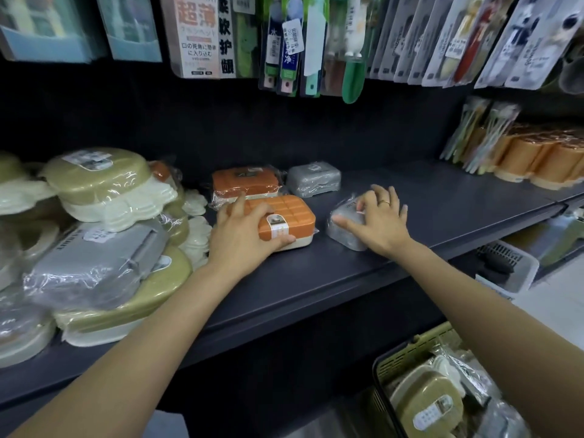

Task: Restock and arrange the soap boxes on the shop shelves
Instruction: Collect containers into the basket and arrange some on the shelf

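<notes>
Head camera: a person's two bare arms reach onto a dark shop shelf [363, 273]. The left hand [243, 232] grips an orange soap box [284, 218] with a cream base, fingers curled over its far-left top edge and thumb pressed along its near side, beside a label. The box rests on the shelf. The right hand [379, 219], a ring on one finger, holds a grey soap box [344, 227] in clear wrap, fingers spread and curled over its top and thumb against its near-left side; this box also sits on the shelf, just right of the orange one.

Just beyond the left hand lies a second orange soap box [245, 183] in plastic wrap, and to its right, beyond the gap between the hands, a second grey soap box [314, 178]. Left of the left hand, wrapped green, cream and grey containers [101, 222] are piled up. Above both hands hang packaged toothbrushes [303, 45]. Far right of the right hand stand orange cups [543, 156]. Below the right forearm, a green basket [410, 352] holds more wrapped boxes.
</notes>
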